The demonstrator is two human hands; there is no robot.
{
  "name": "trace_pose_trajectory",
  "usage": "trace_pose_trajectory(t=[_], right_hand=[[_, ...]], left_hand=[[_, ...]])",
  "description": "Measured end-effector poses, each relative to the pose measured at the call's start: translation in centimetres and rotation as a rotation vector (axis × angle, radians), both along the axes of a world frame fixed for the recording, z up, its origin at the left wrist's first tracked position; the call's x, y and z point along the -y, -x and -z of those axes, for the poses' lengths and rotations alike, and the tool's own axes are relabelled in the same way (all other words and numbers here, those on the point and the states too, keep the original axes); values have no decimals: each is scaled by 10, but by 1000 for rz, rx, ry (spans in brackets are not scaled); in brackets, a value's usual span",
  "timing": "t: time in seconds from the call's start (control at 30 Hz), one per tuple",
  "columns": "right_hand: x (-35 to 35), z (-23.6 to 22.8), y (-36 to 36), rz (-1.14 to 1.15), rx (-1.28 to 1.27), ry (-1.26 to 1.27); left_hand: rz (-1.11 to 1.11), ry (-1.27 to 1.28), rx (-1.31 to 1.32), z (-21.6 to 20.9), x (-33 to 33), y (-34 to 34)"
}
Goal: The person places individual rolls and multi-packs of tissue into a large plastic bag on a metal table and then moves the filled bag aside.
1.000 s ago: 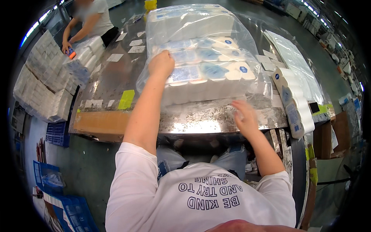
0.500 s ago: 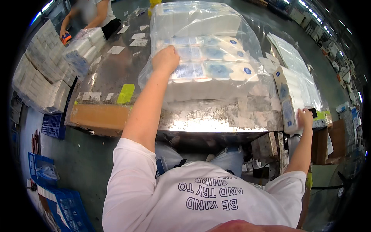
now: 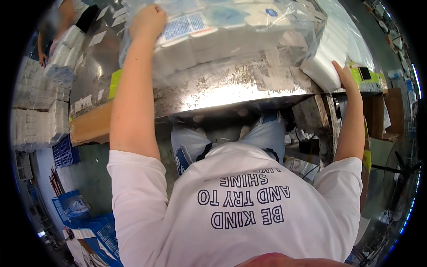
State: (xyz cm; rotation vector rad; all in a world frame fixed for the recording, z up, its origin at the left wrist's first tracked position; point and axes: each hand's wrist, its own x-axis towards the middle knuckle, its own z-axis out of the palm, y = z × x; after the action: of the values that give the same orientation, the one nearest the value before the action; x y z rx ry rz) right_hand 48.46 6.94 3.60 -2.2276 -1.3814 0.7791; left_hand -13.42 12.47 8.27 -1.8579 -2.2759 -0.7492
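Note:
On the metal table lies a large clear plastic bag [image 3: 307, 31] with several long white packs of what look like paper rolls [image 3: 209, 44] inside, printed in blue. My left hand [image 3: 149, 21] is closed at the bag's left side, fingers curled on its film; the fingertips are partly hidden. At the bag's right side, a further long white pack [image 3: 324, 66] lies slanted near the table edge. My right hand [image 3: 346, 76] grips that pack's near end from the right, with most fingers out of sight.
Flat clear plastic bags [image 3: 344, 31] are stacked at the right. The metal table's edge [image 3: 213, 103] runs before my legs. Wrapped packs [image 3: 40, 120] stand piled at far left, where a person [image 3: 66, 15] handles another pack. Blue crates [image 3: 104, 231] sit at lower left.
The view has tilted down and turned. My right hand has shifted its pack leftward against the bag, and the pack has rolled so its printed side no longer shows. My left hand stays at the bag.

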Motion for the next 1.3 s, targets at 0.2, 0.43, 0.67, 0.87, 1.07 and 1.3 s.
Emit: trace_pose_trajectory(t=[0.2,0.43,0.67,0.87,1.07,1.3], right_hand=[[51,-5,60,-25,-167,-128],[121,12,111,27,-601,-102],[183,25,162,29,-855,18],[179,42,176,50,-1058,-85],[174,35,195,77,-1136,-209],[175,43,199,105,-1138,-283]], left_hand=[[24,-1,-54,7,-13,14],[29,19,-68,6,-13,12],[44,35,-110,5,-14,15],[98,-68,-109,12,-14,14],[150,-5,-102,4,4,4],[239,11,10,1,33,-3]])
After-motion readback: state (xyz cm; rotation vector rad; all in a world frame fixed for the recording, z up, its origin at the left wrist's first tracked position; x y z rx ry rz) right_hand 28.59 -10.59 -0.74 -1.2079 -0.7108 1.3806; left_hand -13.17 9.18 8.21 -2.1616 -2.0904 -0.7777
